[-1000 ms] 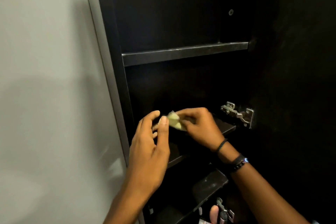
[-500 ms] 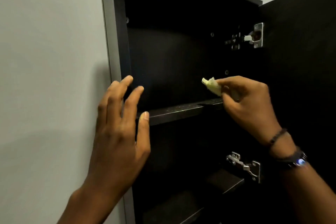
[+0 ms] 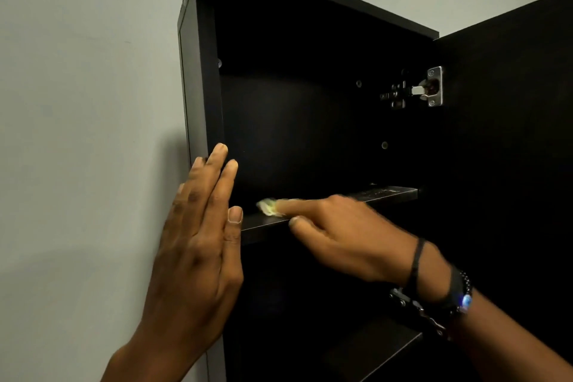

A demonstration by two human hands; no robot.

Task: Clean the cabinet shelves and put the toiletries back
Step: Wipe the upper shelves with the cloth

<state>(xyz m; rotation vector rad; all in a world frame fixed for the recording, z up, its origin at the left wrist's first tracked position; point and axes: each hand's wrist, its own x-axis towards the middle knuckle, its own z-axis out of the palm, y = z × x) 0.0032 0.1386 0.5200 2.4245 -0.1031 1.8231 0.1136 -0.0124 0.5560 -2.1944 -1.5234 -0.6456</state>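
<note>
A tall black cabinet (image 3: pixel 310 0) hangs on a pale wall with its door swung open to the right. Its top shelf (image 3: pixel 384 194) is bare and dark. My right hand (image 3: pixel 344 236) presses a small pale yellow cloth (image 3: pixel 269 207) onto the left part of that shelf, fingers stretched along it and blurred. My left hand (image 3: pixel 198 245) is flat and open against the cabinet's left front edge, holding nothing. No toiletries are in view.
The open door (image 3: pixel 511 164) fills the right side, with a metal hinge (image 3: pixel 429 88) near its top. A lower shelf (image 3: pixel 381 347) shows at the bottom. The pale wall (image 3: pixel 86 133) lies to the left.
My view rose from the lower shelves to the top compartment. My right hand carried the cloth up, then down onto the top shelf and left. My left hand let go of the cloth and moved to the cabinet edge.
</note>
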